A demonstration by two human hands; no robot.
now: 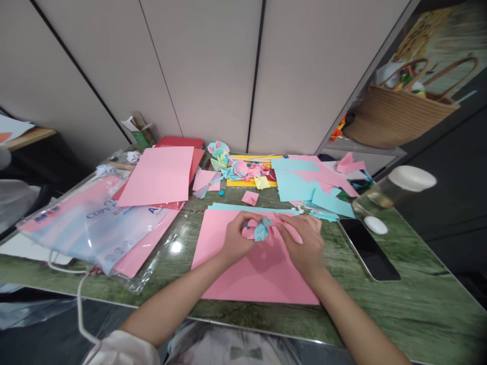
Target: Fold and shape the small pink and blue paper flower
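Observation:
Both hands meet over a large pink paper sheet (243, 276) lying on the green marble-look table (411, 299). My left hand (236, 241) and my right hand (302, 243) pinch a small folded paper piece (261, 229), pink and light blue, between their fingertips. The piece is held just above the pink sheet. A light blue sheet (243, 208) peeks out from under the pink sheet's far edge.
A black phone (368, 249) lies right of the sheet, with a white oval object (375, 224) and a lidded glass jar (395, 190) behind it. A plastic copy-paper pack (91, 223) lies at left. Pink sheets (160, 175), blue sheets (300, 182) and several folded paper bits (232, 165) lie beyond. A woven basket (399, 114) sits on a shelf.

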